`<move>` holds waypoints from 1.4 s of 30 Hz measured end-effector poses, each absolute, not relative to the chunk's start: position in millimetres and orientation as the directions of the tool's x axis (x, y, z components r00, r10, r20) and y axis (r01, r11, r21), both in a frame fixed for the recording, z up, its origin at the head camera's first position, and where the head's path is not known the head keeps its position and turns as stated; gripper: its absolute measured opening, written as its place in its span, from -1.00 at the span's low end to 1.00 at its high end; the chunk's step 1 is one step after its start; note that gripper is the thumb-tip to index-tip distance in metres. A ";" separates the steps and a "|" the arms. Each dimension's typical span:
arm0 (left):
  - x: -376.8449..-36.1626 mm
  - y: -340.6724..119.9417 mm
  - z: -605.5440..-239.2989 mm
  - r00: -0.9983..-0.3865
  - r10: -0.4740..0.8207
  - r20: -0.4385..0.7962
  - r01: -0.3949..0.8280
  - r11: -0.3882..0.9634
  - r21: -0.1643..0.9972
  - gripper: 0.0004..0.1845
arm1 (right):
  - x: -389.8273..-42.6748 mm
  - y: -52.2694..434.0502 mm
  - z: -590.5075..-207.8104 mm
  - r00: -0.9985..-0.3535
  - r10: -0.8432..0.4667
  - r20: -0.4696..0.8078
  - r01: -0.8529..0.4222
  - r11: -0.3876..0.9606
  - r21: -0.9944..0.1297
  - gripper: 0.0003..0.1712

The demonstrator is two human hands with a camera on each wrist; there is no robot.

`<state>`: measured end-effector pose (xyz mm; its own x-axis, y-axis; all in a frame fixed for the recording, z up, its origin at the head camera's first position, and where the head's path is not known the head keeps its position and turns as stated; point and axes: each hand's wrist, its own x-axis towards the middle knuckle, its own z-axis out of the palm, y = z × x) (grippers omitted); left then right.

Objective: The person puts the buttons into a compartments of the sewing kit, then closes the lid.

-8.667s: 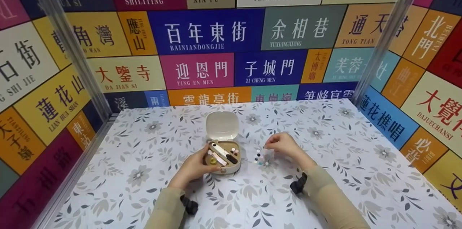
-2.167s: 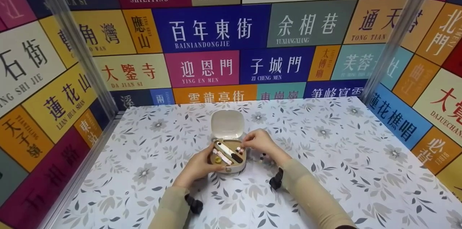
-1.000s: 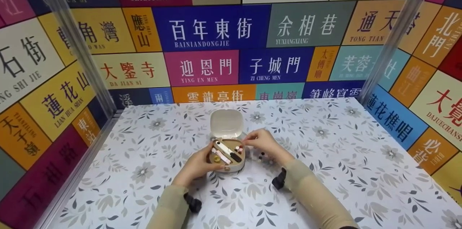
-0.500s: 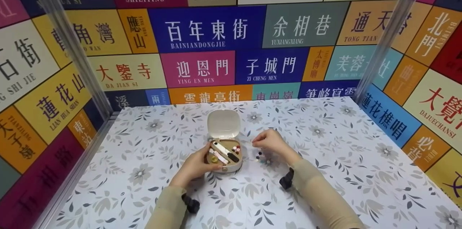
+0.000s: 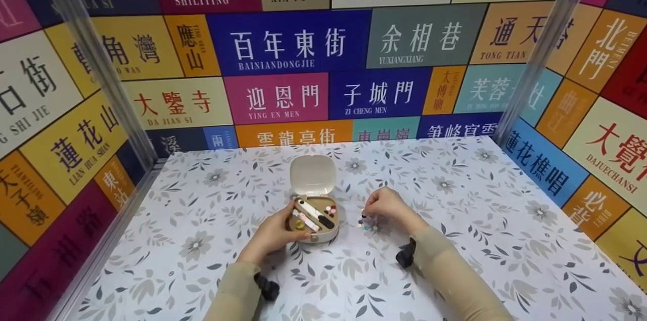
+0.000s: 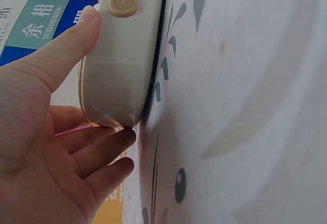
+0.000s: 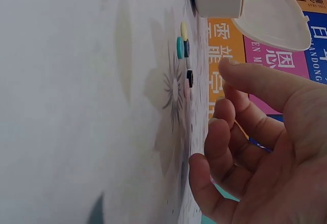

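Note:
A small cream box (image 5: 327,236) stands on the table with its lid (image 5: 313,175) raised. My left hand (image 5: 273,232) grips its left side, thumb at the front by a tan button (image 6: 123,5). Inside lie a slim white tool with a black end (image 5: 309,210), a pale pink strip (image 5: 308,222), a yellow round piece (image 5: 300,224) and several red and white buttons (image 5: 330,209). My right hand (image 5: 391,204) hovers with bent fingers just above loose buttons (image 5: 365,227). In the right wrist view its thumb and fingertips are apart, near a black button (image 7: 190,79) and a teal button (image 7: 180,47).
A white cloth with grey flowers and leaves covers the table (image 5: 202,280). Coloured panels with lettering (image 5: 288,40) wall it in at the back and both sides. Clear upright posts (image 5: 536,58) stand at the rear corners.
From the box's right edge, my right hand has moved right and down to the loose buttons. Red buttons show in the box that were not visible 8.7 s ago. The left hand keeps its grip.

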<state>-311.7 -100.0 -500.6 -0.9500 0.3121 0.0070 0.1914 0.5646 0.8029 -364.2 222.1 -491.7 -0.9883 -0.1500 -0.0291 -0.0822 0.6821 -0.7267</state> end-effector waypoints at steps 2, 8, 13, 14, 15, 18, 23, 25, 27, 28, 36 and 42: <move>-311.7 -100.0 -500.9 -0.950 0.311 0.007 0.190 0.562 0.805 0.16 | -362.9 223.2 -492.0 -0.987 -0.154 -0.052 -0.066 0.672 -0.737 -0.87; -311.8 -100.5 -501.9 -0.946 0.323 0.038 0.226 0.566 0.793 0.15 | -359.9 226.5 -493.2 -0.981 -0.166 -0.098 -0.042 0.679 -0.733 -0.89; -311.9 -100.2 -502.4 -0.939 0.339 0.060 0.251 0.556 0.792 0.13 | -359.8 228.5 -493.6 -0.979 -0.170 -0.109 -0.044 0.704 -0.709 -0.85; -312.0 -100.1 -502.4 -0.938 0.341 0.060 0.252 0.554 0.794 0.13 | -359.7 228.7 -493.4 -0.979 -0.170 -0.110 -0.043 0.707 -0.705 -0.85; -312.1 -100.0 -502.2 -0.938 0.341 0.058 0.250 0.553 0.795 0.13 | -359.5 228.6 -493.0 -0.980 -0.167 -0.112 -0.042 0.713 -0.700 -0.85; -312.2 -99.8 -501.7 -0.938 0.341 0.060 0.250 0.550 0.797 0.13 | -358.3 228.1 -491.2 -0.982 -0.157 -0.104 -0.052 0.755 -0.654 -0.84; -311.9 -100.1 -501.7 -0.940 0.336 0.057 0.247 0.556 0.793 0.16 | -356.9 226.7 -487.8 -0.988 -0.136 -0.077 -0.073 0.837 -0.542 -0.80; -311.6 -100.2 -502.0 -0.941 0.336 0.051 0.242 0.556 0.795 0.16 | -357.1 226.1 -487.4 -0.989 -0.129 -0.075 -0.072 0.851 -0.521 -0.78; -311.2 -100.3 -502.0 -0.941 0.335 0.050 0.239 0.553 0.798 0.16 | -356.8 225.1 -487.1 -0.989 -0.129 -0.074 -0.074 0.861 -0.503 -0.77; -310.9 -100.4 -501.7 -0.942 0.332 0.046 0.235 0.555 0.798 0.17 | -356.8 224.7 -487.0 -0.989 -0.131 -0.072 -0.079 0.865 -0.496 -0.77; -311.6 -99.9 -501.1 -0.942 0.332 0.053 0.241 0.557 0.795 0.15 | -354.9 221.7 -485.8 -0.987 -0.159 -0.025 -0.133 0.893 -0.430 -0.85; -312.1 -99.2 -502.0 -0.947 0.317 0.044 0.230 0.577 0.784 0.14 | -352.9 221.6 -486.5 -0.984 -0.177 0.008 -0.164 0.892 -0.422 -0.85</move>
